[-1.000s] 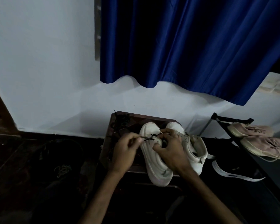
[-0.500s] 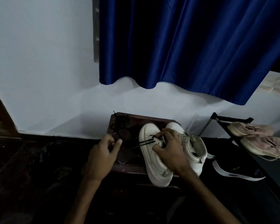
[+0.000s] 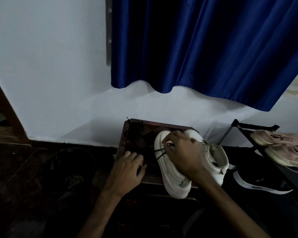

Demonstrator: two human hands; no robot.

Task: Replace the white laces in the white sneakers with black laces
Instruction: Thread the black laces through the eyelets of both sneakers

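Note:
Two white sneakers stand side by side on a small dark wooden stool. The left sneaker has a black lace threaded through its front eyelets, the ends trailing left. My right hand lies over this sneaker's tongue, fingers curled at the lace holes. The right sneaker is half hidden behind that hand. My left hand rests on the stool left of the sneaker, its fingers curled at the lace end; the dark hides whether it pinches it. More black lace lies bunched at the stool's back corner.
A blue curtain hangs on the white wall behind. At the right, a pink pair of sneakers sits on a dark rack, and a black shoe with a white sole lies below. The floor at the left is dark, with a cable loop.
My left hand pulled away from the sneaker's eyelets to the left and came down on the stool. My right hand stayed on the sneaker and shifted toward its toe.

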